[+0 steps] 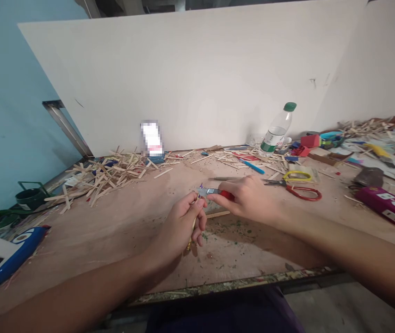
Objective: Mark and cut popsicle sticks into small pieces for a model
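Near the middle of the table, my left hand [188, 217] is closed around a thin yellowish stick [194, 225], its lower end poking out under the fingers. A small purple bit shows above the fingertips, but I cannot make out what it is. My right hand [248, 196] grips a red-handled craft knife [225, 194]. The metal blade points left, and its tip is at the top of the stick by my left thumb. Whether the blade touches the stick is too small to tell. Green shavings [237, 236] lie on the tabletop beneath my hands.
Scissors [301, 185] with yellow and red loops lie to the right. Piled wooden sticks [110, 173] sit at the left, near a propped phone [152, 138]. A water bottle [275, 134] leans at the back. Blue [13, 256] and magenta [388, 206] devices lie at the sides.
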